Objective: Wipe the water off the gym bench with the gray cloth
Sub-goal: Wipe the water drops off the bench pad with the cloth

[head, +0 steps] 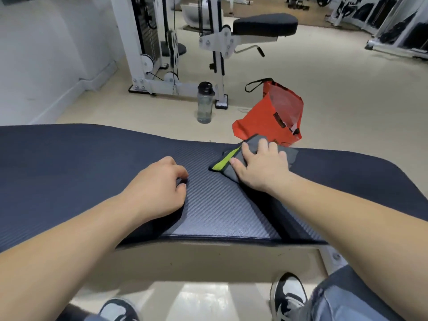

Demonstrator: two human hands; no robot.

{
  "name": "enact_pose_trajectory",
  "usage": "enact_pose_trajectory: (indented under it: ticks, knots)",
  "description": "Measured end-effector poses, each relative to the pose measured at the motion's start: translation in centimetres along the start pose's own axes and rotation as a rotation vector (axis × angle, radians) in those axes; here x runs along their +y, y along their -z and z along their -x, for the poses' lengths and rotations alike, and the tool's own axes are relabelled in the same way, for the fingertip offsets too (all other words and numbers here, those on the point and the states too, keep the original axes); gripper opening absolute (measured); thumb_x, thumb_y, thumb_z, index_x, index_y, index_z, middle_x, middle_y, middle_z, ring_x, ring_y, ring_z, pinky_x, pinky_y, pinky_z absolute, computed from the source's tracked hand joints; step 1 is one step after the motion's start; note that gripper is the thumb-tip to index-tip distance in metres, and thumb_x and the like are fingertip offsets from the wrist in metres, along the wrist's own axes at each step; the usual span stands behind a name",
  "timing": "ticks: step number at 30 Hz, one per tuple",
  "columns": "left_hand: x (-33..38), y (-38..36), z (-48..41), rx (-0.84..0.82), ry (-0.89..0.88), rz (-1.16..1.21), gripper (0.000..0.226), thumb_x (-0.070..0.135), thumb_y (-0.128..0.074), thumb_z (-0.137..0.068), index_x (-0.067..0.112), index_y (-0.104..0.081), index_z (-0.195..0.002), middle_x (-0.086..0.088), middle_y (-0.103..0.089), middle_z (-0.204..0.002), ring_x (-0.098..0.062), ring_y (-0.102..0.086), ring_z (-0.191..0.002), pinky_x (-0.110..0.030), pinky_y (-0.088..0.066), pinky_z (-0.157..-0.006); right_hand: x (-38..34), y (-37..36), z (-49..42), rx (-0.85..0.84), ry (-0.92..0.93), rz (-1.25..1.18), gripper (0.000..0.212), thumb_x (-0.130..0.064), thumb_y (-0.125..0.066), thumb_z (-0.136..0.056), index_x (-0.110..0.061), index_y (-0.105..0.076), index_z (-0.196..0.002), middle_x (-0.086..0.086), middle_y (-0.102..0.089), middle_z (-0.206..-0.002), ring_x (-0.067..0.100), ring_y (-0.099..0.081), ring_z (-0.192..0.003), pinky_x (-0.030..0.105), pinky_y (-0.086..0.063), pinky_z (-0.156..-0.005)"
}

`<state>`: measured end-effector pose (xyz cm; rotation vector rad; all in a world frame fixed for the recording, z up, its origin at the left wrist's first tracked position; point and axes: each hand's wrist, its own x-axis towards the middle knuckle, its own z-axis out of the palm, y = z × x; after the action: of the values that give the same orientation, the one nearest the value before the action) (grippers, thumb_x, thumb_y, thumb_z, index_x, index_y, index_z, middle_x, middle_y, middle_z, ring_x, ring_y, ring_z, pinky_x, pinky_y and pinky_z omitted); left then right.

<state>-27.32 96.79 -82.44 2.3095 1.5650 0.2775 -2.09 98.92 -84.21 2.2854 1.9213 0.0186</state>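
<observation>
Gray cloth (250, 156), the piece I am steering, lies folded on the gym bench (69, 172) at about one o'clock from frame centre, much of it hidden under my right hand (261, 167), which presses flat on it with fingers spread rather than pinching it. It shows a lime-green stripe near its left edge (its far corner pokes past the pad's rim), and I cannot make out any water on the dark woven-pattern pad. My left hand (159, 188) rests at nine o'clock from the cloth, fingers curled loosely on the pad, gripping nothing.
</observation>
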Motion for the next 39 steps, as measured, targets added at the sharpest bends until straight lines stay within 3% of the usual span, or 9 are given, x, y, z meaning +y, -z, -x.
enact_pose_trajectory:
  ticks: [5, 10, 14, 17, 20, 28, 32, 35, 39]
  knots:
    - [-0.9, 1.8, 0.3, 0.054, 0.094, -0.042, 0.028, 0.022, -0.051, -0.085, 0.027, -0.074, -0.1, 0.004, -0.058, -0.107, -0.024, -0.061, -0.099, -0.039, -0.055, -0.085, -7.8, 0.5, 4.2, 0.093, 0.452, 0.043, 0.088, -0.072, -0.001, -0.087, -0.029, -0.023, -0.161, 0.015, -0.04, -0.141, 0.036, -0.039, -0.121, 0.047, -0.034, -0.094]
    - [-0.7, 2.1, -0.8, 0.066, 0.128, -0.006, 0.027, 0.017, -0.053, -0.085, 0.027, -0.075, -0.099, 0.004, -0.059, -0.103, -0.022, -0.06, -0.102, -0.037, -0.053, -0.09, -3.9, -1.0, 8.1, 0.231, 0.694, -0.014, 0.076, -0.068, -0.026, -0.096, -0.022, -0.046, -0.153, 0.014, -0.057, -0.115, 0.036, -0.051, -0.097, 0.046, -0.044, -0.081]
    - [1.5, 1.4, -1.8, -0.037, 0.07, 0.026, 0.025, 0.016, -0.055, -0.086, 0.025, -0.074, -0.1, 0.005, -0.061, -0.106, -0.02, -0.06, -0.102, -0.034, -0.052, -0.092, 1.9, -2.0, 7.9, 0.201, 0.584, -0.003, 0.075, -0.072, -0.026, -0.095, -0.029, -0.048, -0.152, 0.01, -0.058, -0.11, 0.034, -0.053, -0.093, 0.044, -0.049, -0.081]
    - [2.2, 0.9, -1.2, -0.093, 0.052, 0.009, 0.027, 0.015, -0.054, -0.087, 0.025, -0.075, -0.1, 0.006, -0.06, -0.104, -0.018, -0.06, -0.099, -0.035, -0.053, -0.091, 4.9, -1.4, 5.2, 0.128, 0.286, 0.07, 0.084, -0.076, -0.007, -0.088, -0.036, -0.033, -0.157, 0.012, -0.052, -0.124, 0.036, -0.051, -0.111, 0.045, -0.044, -0.093]
    - [1.2, 0.5, 0.8, -0.1, 0.088, -0.031, 0.031, 0.015, -0.053, -0.087, 0.027, -0.073, -0.109, 0.007, -0.057, -0.103, -0.017, -0.061, -0.097, -0.037, -0.054, -0.091, 4.5, -1.3, 4.4, 0.094, 0.149, 0.071, 0.074, -0.071, -0.012, -0.096, -0.036, -0.024, -0.16, 0.013, -0.044, -0.134, 0.036, -0.044, -0.12, 0.045, -0.039, -0.096]
    - [-0.6, 0.2, 5.8, 0.005, 0.178, -0.125, 0.034, 0.028, -0.05, -0.093, 0.033, -0.064, -0.123, 0.008, -0.052, -0.112, -0.018, -0.056, -0.103, -0.04, -0.056, -0.083, -4.6, -1.3, 9.9, 0.146, 0.508, 0.019, 0.081, -0.064, -0.009, -0.095, -0.02, -0.039, -0.157, 0.015, -0.054, -0.119, 0.036, -0.049, -0.103, 0.047, -0.039, -0.081]
    - [-1.4, 0.3, 6.5, 0.003, 0.24, -0.093, 0.043, 0.02, -0.049, -0.088, 0.034, -0.064, -0.125, 0.009, -0.053, -0.115, -0.019, -0.056, -0.108, -0.039, -0.055, -0.087, -6.6, -0.2, 9.9, 0.102, 0.667, 0.046, 0.084, -0.068, -0.002, -0.091, -0.027, -0.023, -0.162, 0.014, -0.045, -0.133, 0.035, -0.043, -0.113, 0.048, -0.036, -0.089]
    - [-1.8, 0.4, 5.2, 0.019, 0.234, -0.077, 0.041, 0.019, -0.049, -0.087, 0.035, -0.064, -0.122, 0.011, -0.052, -0.112, -0.016, -0.055, -0.105, -0.037, -0.054, -0.086, -4.9, 0.6, 7.3, 0.073, 0.592, 0.011, 0.082, -0.074, -0.002, -0.088, -0.039, -0.014, -0.161, 0.01, -0.042, -0.135, 0.032, -0.041, -0.119, 0.045, -0.035, -0.097]
    - [-2.2, 0.6, 2.4, 0.01, 0.18, -0.042, 0.038, 0.018, -0.049, -0.087, 0.037, -0.063, -0.117, 0.015, -0.051, -0.107, -0.015, -0.054, -0.102, -0.038, -0.054, -0.084, -1.5, 0.2, 1.5, 0.043, 0.264, -0.029, 0.076, -0.077, -0.014, -0.093, -0.042, -0.02, -0.16, 0.013, -0.041, -0.143, 0.034, -0.038, -0.131, 0.048, -0.034, -0.106]
